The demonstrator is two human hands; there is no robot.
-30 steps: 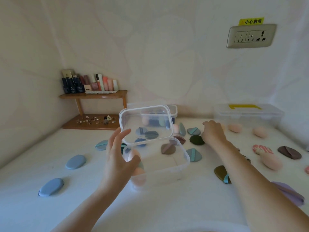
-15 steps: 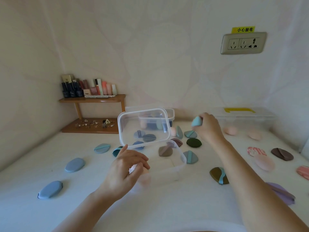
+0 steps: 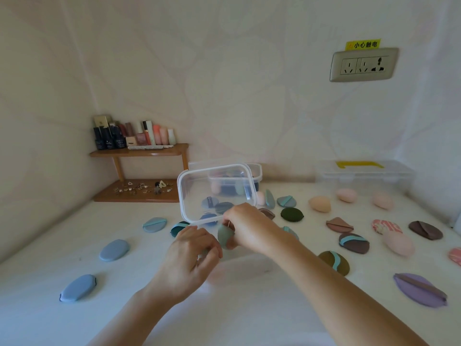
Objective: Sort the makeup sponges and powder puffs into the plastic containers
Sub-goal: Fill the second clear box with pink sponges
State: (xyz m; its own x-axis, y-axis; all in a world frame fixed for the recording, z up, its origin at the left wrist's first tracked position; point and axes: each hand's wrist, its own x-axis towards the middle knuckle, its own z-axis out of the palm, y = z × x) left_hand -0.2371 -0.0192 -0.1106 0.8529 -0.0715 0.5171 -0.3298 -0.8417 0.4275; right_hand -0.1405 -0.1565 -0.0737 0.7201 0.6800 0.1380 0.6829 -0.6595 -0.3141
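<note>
A clear plastic container (image 3: 249, 268) sits at the centre of the white surface, its lid (image 3: 217, 191) standing up behind it. My left hand (image 3: 193, 258) grips the container's near left corner with curled fingers. My right hand (image 3: 249, 228) pinches a grey-teal makeup sponge (image 3: 224, 236) just above the container's opening. Peach and pink sponges (image 3: 319, 203) and flat powder puffs in blue (image 3: 114, 249), olive (image 3: 334, 262) and purple (image 3: 420, 289) lie scattered around. The container's contents are mostly hidden by my hands.
A second clear container (image 3: 253, 171) holding sponges stands behind the lid. A large clear box (image 3: 361, 173) with a yellow label sits at the back right. A wooden shelf (image 3: 139, 153) with bottles fills the back left corner. A wall socket (image 3: 364, 64) is above.
My right hand picked a teal sponge from the far pile and brought it back over the container. My left hand moved from the lid down to the container's near corner.
</note>
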